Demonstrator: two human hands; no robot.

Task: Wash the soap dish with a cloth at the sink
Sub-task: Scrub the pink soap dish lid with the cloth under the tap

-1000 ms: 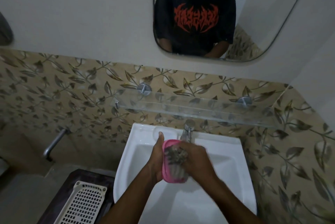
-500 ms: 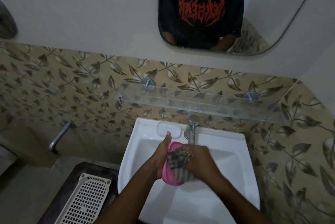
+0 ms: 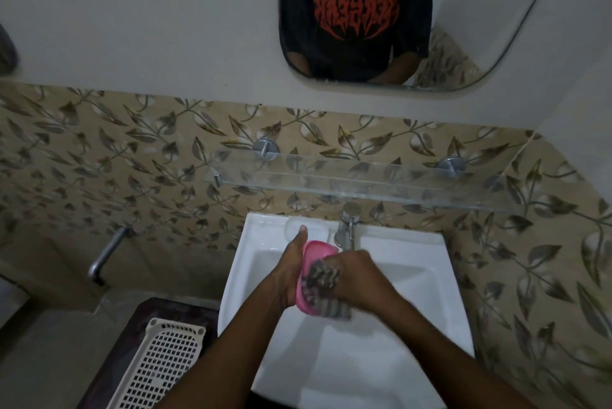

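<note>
A pink soap dish [image 3: 316, 253] is held on edge over the white sink [image 3: 414, 292]. My left hand [image 3: 291, 269] grips the dish from the left, thumb up along its rim. My right hand [image 3: 359, 279] holds a grey striped cloth [image 3: 323, 279] bunched against the dish's inner face. The lower part of the dish is hidden behind the cloth and my fingers.
A chrome tap [image 3: 346, 226] stands at the back of the sink, just behind my hands. A glass shelf [image 3: 364, 183] hangs above it and a mirror [image 3: 463, 44] higher up. A cream perforated basket [image 3: 159, 365] sits at the lower left beside a wall pipe [image 3: 106, 253].
My right hand has slid the cloth down across the dish, baring more of its pink top. The view has tilted down a little.
</note>
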